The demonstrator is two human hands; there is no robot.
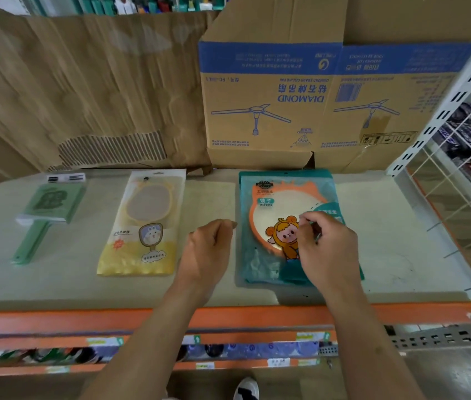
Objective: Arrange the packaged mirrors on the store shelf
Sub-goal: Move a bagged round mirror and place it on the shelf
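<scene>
Green mirror (48,215), yellow mirror (144,223), teal mirror (272,215): three packs on one shelf (378,226).

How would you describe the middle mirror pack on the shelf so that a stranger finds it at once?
Look at the shelf with the orange front edge, in front of the cardboard. Three mirrors lie in a row on it; the yellow pack is the middle one, between the green mirror and the teal pack. Only it is yellow and shows a white rabbit.
</scene>
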